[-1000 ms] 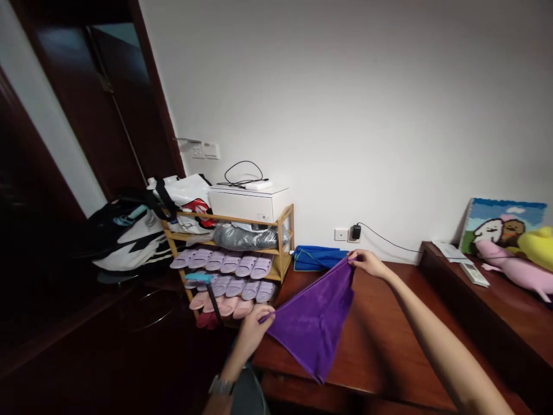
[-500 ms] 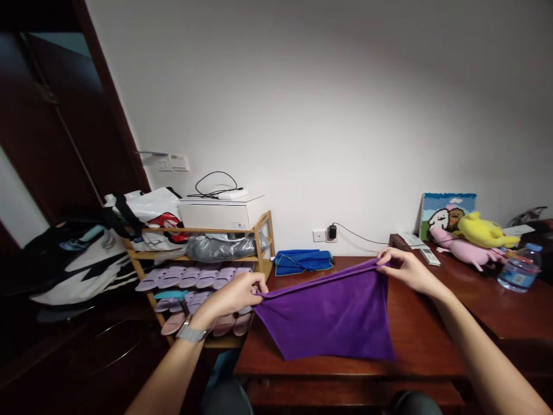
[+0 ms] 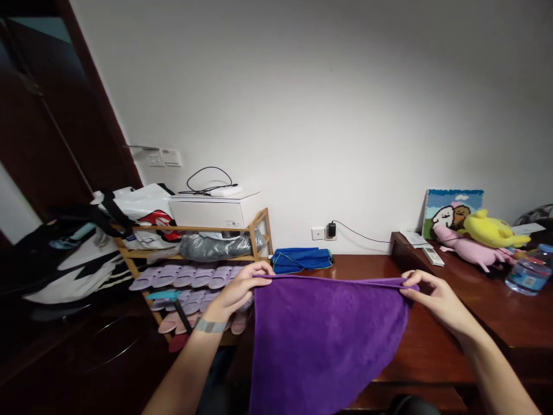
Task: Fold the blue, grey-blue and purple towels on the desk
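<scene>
A purple towel [image 3: 324, 340] hangs stretched between my two hands over the brown table [image 3: 427, 346]. My left hand [image 3: 248, 282] pinches its upper left corner, thumb and fingers pressed together. On the other side, my right hand [image 3: 427, 291] grips the upper right corner between thumb and fingers. The top edge runs nearly level and taut. Below it the cloth drops past the table's front edge, and its lower end leaves the picture. Behind the towel, a folded blue cloth [image 3: 302, 260] with green edging lies at the back of the table.
At left stands a wooden rack [image 3: 254, 242] with lilac slippers [image 3: 201, 276] and a white box [image 3: 211, 211] on top. On the right are plush toys [image 3: 492, 230], a remote control [image 3: 433, 256] and a water bottle [image 3: 530, 274]. A black charger [image 3: 332, 229] is plugged into the wall.
The towel's top edge has gone from slanted to nearly level and is stretched wider. My left hand has risen, my right hand has moved right and down. More cloth hangs down now.
</scene>
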A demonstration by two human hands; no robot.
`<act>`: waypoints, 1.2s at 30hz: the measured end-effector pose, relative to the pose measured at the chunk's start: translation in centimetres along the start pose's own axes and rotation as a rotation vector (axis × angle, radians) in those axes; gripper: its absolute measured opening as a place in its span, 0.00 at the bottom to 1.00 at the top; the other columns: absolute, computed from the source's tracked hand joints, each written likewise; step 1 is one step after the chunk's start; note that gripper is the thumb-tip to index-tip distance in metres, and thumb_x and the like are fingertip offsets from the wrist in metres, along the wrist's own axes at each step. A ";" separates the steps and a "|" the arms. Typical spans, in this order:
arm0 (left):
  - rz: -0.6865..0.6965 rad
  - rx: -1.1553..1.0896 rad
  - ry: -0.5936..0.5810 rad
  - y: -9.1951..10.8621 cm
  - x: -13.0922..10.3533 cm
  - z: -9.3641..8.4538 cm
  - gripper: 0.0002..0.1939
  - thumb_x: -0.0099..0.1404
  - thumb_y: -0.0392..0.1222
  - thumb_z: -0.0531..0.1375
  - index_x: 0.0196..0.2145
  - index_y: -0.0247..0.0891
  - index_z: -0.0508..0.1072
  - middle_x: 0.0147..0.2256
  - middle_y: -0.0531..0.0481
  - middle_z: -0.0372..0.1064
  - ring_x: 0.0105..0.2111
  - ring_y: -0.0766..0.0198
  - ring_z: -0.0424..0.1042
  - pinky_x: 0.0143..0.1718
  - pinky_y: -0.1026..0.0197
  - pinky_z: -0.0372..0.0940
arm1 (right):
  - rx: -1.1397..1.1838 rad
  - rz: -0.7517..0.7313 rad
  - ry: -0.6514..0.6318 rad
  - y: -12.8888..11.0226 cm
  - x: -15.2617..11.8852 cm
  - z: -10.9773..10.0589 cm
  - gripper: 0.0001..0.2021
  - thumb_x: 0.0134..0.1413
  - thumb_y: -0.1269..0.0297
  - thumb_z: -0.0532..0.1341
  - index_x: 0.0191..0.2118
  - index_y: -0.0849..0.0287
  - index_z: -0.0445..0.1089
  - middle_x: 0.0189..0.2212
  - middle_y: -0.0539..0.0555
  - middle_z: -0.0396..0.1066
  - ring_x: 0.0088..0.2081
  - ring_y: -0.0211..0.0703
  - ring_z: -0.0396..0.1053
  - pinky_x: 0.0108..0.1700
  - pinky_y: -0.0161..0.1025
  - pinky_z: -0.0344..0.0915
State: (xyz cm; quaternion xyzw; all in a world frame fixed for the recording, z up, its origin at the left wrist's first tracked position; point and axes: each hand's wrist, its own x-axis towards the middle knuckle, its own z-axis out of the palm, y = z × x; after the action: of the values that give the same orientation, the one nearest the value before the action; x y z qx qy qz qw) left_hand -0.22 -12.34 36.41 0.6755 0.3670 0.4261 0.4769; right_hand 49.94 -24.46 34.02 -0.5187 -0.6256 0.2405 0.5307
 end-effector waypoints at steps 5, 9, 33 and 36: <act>-0.071 0.079 0.165 -9.2 9.9 1.7 0.13 0.53 0.45 0.72 0.36 0.39 0.80 0.37 0.47 0.79 0.39 0.57 0.78 0.43 0.58 0.72 | 0.022 0.052 0.069 10.1 8.9 4.9 0.27 0.41 0.34 0.74 0.31 0.55 0.76 0.39 0.60 0.81 0.46 0.54 0.77 0.51 0.47 0.75; -0.119 0.185 0.357 -16.6 12.8 4.5 0.15 0.63 0.47 0.66 0.45 0.38 0.79 0.43 0.41 0.80 0.49 0.51 0.78 0.55 0.49 0.71 | -0.136 0.109 0.253 16.8 12.4 10.6 0.24 0.51 0.39 0.66 0.42 0.55 0.78 0.45 0.62 0.80 0.49 0.57 0.77 0.58 0.56 0.73; 0.192 1.208 0.044 -30.3 -5.3 17.3 0.29 0.80 0.43 0.47 0.74 0.41 0.64 0.74 0.42 0.59 0.75 0.50 0.58 0.75 0.39 0.56 | -0.815 0.086 -0.267 22.5 -8.4 20.5 0.30 0.77 0.50 0.45 0.72 0.53 0.68 0.72 0.58 0.66 0.73 0.53 0.62 0.78 0.57 0.49; 0.172 1.176 -0.058 -29.1 -3.6 20.3 0.28 0.81 0.49 0.48 0.73 0.45 0.65 0.73 0.42 0.61 0.73 0.48 0.60 0.73 0.38 0.59 | -0.803 0.109 -0.313 21.1 -7.3 23.4 0.30 0.76 0.52 0.45 0.76 0.55 0.61 0.76 0.57 0.58 0.77 0.52 0.54 0.78 0.56 0.49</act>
State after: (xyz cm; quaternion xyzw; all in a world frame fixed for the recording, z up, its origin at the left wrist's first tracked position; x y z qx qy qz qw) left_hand 14.64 -14.24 4.03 0.8650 0.4722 0.1698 -0.0039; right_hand 36.07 -17.95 5.53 -0.6736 -0.7141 0.0812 0.1721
